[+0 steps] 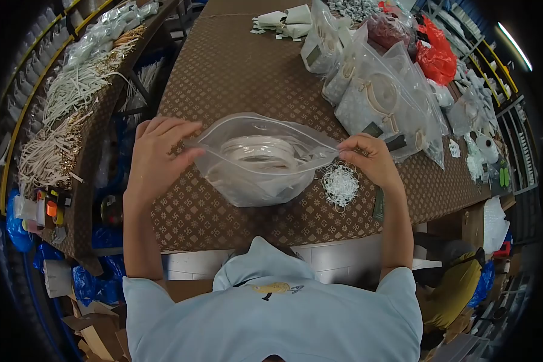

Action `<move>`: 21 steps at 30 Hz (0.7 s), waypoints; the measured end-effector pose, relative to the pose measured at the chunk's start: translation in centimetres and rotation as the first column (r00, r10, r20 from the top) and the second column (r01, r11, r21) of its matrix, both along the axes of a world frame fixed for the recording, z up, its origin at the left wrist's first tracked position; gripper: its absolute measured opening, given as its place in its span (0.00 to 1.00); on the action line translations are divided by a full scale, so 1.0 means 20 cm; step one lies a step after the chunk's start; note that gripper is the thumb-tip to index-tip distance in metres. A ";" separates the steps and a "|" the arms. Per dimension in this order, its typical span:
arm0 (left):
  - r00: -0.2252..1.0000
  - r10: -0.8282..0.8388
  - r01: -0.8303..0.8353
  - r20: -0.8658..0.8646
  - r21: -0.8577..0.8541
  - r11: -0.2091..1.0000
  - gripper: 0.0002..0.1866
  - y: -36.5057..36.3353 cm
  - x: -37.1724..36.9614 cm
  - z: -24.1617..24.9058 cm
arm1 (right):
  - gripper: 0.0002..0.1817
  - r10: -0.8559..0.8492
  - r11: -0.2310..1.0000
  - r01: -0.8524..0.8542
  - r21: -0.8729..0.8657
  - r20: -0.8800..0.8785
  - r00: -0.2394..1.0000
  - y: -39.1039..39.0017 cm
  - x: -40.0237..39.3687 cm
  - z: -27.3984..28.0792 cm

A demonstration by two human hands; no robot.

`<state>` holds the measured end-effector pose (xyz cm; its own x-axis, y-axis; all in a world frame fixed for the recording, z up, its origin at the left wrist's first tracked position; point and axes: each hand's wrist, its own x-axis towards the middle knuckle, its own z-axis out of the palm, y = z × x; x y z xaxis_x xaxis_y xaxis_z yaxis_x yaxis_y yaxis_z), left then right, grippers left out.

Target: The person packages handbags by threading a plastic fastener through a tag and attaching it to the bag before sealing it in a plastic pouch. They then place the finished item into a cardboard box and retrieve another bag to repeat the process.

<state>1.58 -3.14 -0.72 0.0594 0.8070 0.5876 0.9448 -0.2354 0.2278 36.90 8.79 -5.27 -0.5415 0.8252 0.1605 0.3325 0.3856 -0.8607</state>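
A clear zip bag (256, 163), bulging with coiled cream-white strips, is lying near the front edge of a brown patterned table (235, 78). The left hand (157, 154) is pinching its left top corner; the right hand (371, 158) is pinching the right corner, above a white thread tangle (340, 184). More filled bags (380, 96) are crowding the table's right side.

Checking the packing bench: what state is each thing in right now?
Zip bag: mouth open, cream coils inside.
Left hand: pinching the bag's left edge.
Right hand: pinching the bag's right edge.
White string bundle: loose on the table.
Filled bags: lying piled at the table's right.
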 end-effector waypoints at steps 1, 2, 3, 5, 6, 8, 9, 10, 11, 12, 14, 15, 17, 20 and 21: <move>0.997 -0.046 0.052 0.054 -0.100 0.994 0.15 0.01 -0.04 -0.02 | 0.07 0.015 0.999 -0.017 0.041 0.048 0.999 0.01 0.00 0.00; 0.990 -0.085 0.105 0.111 -0.196 0.975 0.14 0.02 -0.07 -0.03 | 0.06 0.029 0.996 -0.037 0.080 0.096 0.995 0.02 0.00 0.00; 0.991 -0.084 0.102 0.102 -0.194 0.976 0.14 0.02 -0.08 -0.04 | 0.06 0.031 0.996 -0.038 0.084 0.087 0.996 0.03 0.00 0.02; 0.991 -0.073 0.098 0.113 -0.228 0.969 0.09 0.01 -0.11 -0.05 | 0.05 -0.107 0.948 0.053 0.314 0.157 0.982 0.04 -0.01 0.09; 0.992 -0.075 0.097 0.105 -0.226 0.969 0.09 -0.01 -0.14 -0.03 | 0.05 -0.109 0.947 0.057 0.316 0.150 0.983 0.03 -0.01 0.12; 0.987 -0.037 0.079 0.155 -0.272 0.959 0.06 -0.06 -0.20 0.02 | 0.05 -0.131 0.792 0.001 0.611 0.168 0.977 0.00 -0.04 0.16; 0.945 -0.021 0.124 0.326 -0.299 0.946 0.06 -0.05 -0.22 0.02 | 0.05 -0.140 0.792 0.016 0.610 0.156 0.978 0.00 -0.05 0.15; 0.950 -0.032 0.130 0.312 -0.298 0.946 0.06 -0.05 -0.22 0.02 | 0.06 -0.121 0.802 0.005 0.597 0.154 0.981 0.01 -0.07 0.14; 0.953 -0.004 0.103 0.302 -0.314 0.944 0.06 -0.04 -0.21 0.02 | 0.06 -0.101 0.810 -0.006 0.587 0.150 0.984 0.02 -0.07 0.14; 0.955 0.025 0.076 0.294 -0.330 0.941 0.05 -0.04 -0.20 0.03 | 0.06 -0.112 0.806 0.010 0.592 0.136 0.984 0.02 -0.06 0.12; 0.979 0.017 0.048 0.204 -0.312 0.949 0.06 -0.03 -0.17 0.05 | 0.06 -0.065 0.837 -0.029 0.546 0.153 0.986 0.05 -0.04 0.07; 0.992 0.022 0.016 0.123 -0.299 0.954 0.09 -0.02 -0.15 0.06 | 0.06 -0.076 0.838 -0.018 0.546 0.150 0.986 0.05 -0.02 0.07; 0.998 -0.057 0.055 -0.007 -0.151 0.987 0.12 0.03 0.07 0.14 | 0.06 -0.074 0.806 -0.028 0.591 0.148 0.986 0.04 0.00 0.05; 0.952 -0.250 0.252 -0.179 -0.012 0.968 0.19 0.14 0.54 0.10 | 0.07 -0.069 0.776 -0.016 0.631 0.110 0.992 0.00 -0.05 0.05; 0.934 -0.301 0.310 -0.191 0.017 0.951 0.15 0.21 0.65 0.04 | 0.07 -0.066 0.774 -0.022 0.633 0.114 0.991 0.00 -0.06 0.05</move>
